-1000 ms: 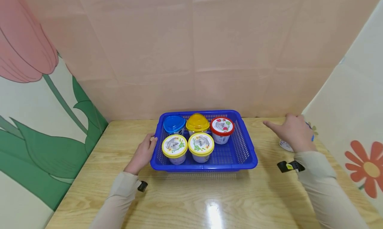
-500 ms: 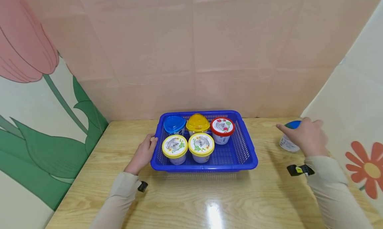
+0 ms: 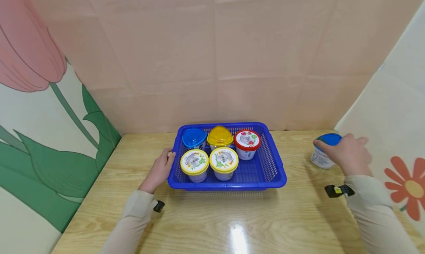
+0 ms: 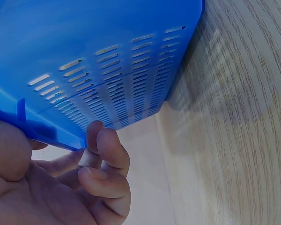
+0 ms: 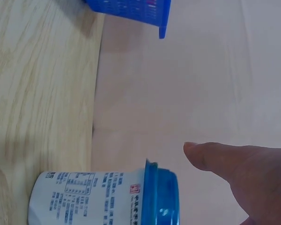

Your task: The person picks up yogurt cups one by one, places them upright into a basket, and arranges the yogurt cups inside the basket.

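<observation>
A blue plastic basket (image 3: 229, 186) stands on the table with several lidded cups in it. My left hand (image 3: 158, 172) grips its left rim; in the left wrist view the thumb (image 4: 8, 149) lies over the rim and the fingers (image 4: 107, 157) curl below it. At the right, a white printed cup with a blue lid (image 5: 96, 199) stands upright on the wood. Just over and behind that lid is my right hand (image 3: 352, 156), thumb stretched out. The right wrist view has the thumb (image 5: 220, 158) apart from the lid; the other fingers are mostly hidden.
In the basket are a blue-lidded cup (image 3: 194, 137), a yellow domed-lid cup (image 3: 220, 136), a red-lidded cup (image 3: 247, 141) and two yellow-rimmed cups, one at front left (image 3: 194, 162). A pinkish cover (image 3: 212, 62) hangs behind the wooden table (image 3: 199, 224).
My right hand has moved right and slightly toward me, uncovering more of the blue-lidded cup beside it. The left hand and the basket have stayed in place.
</observation>
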{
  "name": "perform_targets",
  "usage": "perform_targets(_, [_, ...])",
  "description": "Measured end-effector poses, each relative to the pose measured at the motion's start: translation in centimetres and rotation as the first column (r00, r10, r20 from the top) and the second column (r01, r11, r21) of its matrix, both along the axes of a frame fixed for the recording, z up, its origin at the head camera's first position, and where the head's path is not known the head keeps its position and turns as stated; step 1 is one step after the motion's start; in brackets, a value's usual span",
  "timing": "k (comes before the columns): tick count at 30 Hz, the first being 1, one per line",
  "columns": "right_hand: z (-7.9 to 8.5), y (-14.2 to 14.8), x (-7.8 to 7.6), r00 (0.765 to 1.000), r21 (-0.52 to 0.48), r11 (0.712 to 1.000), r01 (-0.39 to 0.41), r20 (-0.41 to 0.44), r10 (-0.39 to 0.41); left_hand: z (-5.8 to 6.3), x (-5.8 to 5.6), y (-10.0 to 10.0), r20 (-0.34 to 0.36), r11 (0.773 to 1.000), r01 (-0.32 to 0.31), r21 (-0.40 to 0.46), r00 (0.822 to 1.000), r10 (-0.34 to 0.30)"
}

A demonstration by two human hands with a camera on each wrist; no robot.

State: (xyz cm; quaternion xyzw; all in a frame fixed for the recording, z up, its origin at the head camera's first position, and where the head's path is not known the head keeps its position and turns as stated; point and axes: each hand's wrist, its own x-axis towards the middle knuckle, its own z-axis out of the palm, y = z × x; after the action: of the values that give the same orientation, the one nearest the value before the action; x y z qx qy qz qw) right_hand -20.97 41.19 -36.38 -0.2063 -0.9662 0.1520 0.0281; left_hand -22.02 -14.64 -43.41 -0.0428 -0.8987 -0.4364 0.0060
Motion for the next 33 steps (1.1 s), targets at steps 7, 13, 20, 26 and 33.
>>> perform_targets(7, [-0.5,0.4,-0.4,0.999,-0.002,0.999,0.037,0.029,-0.037,-0.2,0.0,0.0,-0.011,1.0,-0.003,-0.006,1.0,0.003])
perform_targets(13, [-1.1,0.9,-0.8,0.997,0.007,0.999,0.05,0.063,-0.051,-0.2,-0.1,0.0,-0.028,1.0,0.003,-0.003,1.0,-0.003])
perform_targets(20, [-1.8,1.2,-1.1,0.997,0.006,0.999,0.041,0.066,-0.042,-0.3,-0.2,0.0,-0.028,1.0,0.0,-0.011,1.0,0.0])
perform_targets(26, [-2.0,1.1,-1.2,0.997,0.002,0.999,0.046,0.069,-0.046,-0.4,-0.3,0.0,-0.024,1.0,-0.003,-0.011,1.0,0.003])
perform_targets(33, [-2.1,1.1,-1.2,0.997,-0.006,0.999,0.05,0.067,-0.05,-0.3,-0.2,0.0,-0.018,1.0,0.002,-0.002,1.0,-0.002])
